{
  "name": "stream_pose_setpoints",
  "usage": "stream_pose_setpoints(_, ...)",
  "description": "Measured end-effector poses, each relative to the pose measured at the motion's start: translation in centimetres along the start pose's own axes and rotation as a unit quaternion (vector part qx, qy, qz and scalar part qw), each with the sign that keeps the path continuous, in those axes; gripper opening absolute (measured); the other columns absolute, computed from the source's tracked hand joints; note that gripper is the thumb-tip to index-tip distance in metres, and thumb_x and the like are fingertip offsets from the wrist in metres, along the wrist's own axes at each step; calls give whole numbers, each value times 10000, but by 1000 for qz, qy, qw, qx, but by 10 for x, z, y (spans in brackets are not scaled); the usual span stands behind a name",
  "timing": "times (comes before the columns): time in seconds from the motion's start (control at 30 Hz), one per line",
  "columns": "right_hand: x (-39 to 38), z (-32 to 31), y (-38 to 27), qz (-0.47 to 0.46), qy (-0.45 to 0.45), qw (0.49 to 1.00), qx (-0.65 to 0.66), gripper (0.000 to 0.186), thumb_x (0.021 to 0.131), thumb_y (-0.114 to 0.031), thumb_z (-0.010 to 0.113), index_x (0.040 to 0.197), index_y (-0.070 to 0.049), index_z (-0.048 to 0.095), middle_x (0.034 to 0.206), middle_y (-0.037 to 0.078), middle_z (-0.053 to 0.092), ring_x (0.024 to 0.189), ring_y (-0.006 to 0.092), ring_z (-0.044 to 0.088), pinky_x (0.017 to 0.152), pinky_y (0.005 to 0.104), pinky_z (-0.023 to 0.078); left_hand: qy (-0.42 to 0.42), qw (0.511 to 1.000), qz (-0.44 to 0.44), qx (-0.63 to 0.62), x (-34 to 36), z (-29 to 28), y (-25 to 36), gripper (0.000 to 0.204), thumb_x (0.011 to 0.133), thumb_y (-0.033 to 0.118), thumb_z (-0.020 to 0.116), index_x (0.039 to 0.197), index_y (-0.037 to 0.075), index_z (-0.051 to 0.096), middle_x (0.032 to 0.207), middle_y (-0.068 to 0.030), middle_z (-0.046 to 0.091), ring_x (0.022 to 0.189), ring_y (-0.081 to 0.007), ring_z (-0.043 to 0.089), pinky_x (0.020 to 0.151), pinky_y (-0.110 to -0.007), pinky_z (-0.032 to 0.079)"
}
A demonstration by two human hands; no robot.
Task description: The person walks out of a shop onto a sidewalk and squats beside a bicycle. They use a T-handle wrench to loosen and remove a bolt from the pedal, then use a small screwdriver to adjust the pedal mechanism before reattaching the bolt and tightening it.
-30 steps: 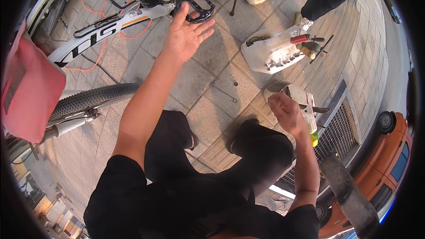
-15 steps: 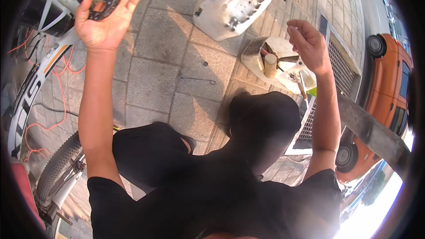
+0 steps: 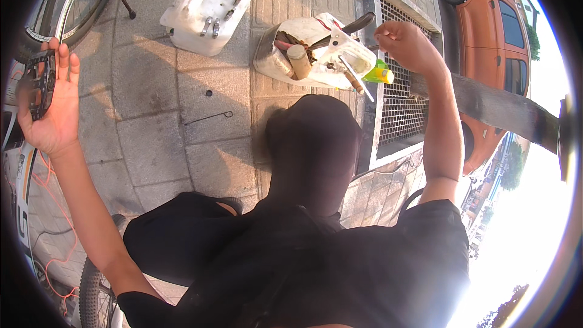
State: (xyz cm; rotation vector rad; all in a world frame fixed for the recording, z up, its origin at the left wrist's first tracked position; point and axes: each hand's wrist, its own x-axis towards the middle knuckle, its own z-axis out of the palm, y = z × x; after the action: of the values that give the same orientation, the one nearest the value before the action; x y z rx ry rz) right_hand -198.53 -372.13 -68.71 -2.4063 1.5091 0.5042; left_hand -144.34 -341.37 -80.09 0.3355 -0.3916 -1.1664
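Observation:
At the far left, my left hand (image 3: 61, 112) cradles a black bicycle pedal (image 3: 40, 85) between thumb and fingers, palm facing up and the fingers fairly straight. My right hand (image 3: 404, 45) is curled with its fingertips pinched together, just right of a cut white plastic container (image 3: 270, 64). Whatever the fingertips may hold is too small to make out. Inside that container lie a pale cylinder (image 3: 299, 62) and several tools. A thin screwdriver-like tool (image 3: 354, 79) leans over its edge beside a green bottle with a yellow cap (image 3: 381, 75).
Another white container (image 3: 209, 21) with metal parts stands farther off. A thin hooked rod (image 3: 209, 118) and a small dark round piece (image 3: 209, 93) lie on the paving. A metal grating (image 3: 398, 109), a wooden beam (image 3: 492, 106) and an orange car (image 3: 495, 36) are at right; bicycle wheels (image 3: 91, 291) at left.
The view has swung right, so the containers and paving appear farther left. My left hand stays at the pedal. My right hand is now closer to the tool container, fingertips toward its edge.

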Motion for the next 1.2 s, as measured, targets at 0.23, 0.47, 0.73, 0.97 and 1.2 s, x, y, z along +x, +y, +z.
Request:
stream_pose_setpoints(0.23,-59,88,15,-3,-86,991,-106,357,941,-217,634,1250,-59,550,964,242,729,938,436,706,838,531,542,-26,1000,3,10,8,-6,0,514,940,331,588,1266,-55,680,1553,-282,433,1472,-415,355,1255,-531,200)
stream_pose_setpoints(0.47,-68,123,37,-76,129,985,90,211,968,-114,640,1142,-14,574,889,257,686,795,470,661,687,494,519,4,999,39,-34,14,-12,0,664,930,347,620,1397,-119,542,1560,-306,410,1521,-459,275,1291,-558,119)
stream_pose_setpoints(0.73,-121,-38,14,18,216,950,224,132,979,-103,640,1078,-17,653,758,-65,520,666,-3,401,577,216,340,-21,996,50,-66,12,-2,7,762,919,339,603,1400,-224,425,1516,-373,389,1496,-498,298,1299,-572,138)
stream_pose_setpoints(0.97,-140,-91,-19,74,165,977,112,166,974,-172,689,1008,-11,702,681,-74,472,637,9,394,573,226,304,143,972,169,82,17,25,-15,852,839,254,653,1433,-247,302,1489,-395,370,1492,-534,270,1294,-606,155)
stream_pose_setpoints(1.2,-155,-163,18,59,132,989,0,325,999,-335,724,844,-54,676,643,-77,437,595,31,354,551,261,278,-44,995,57,-63,16,0,-2,711,899,301,558,1384,-204,436,1431,-364,468,1445,-535,352,1271,-625,201)
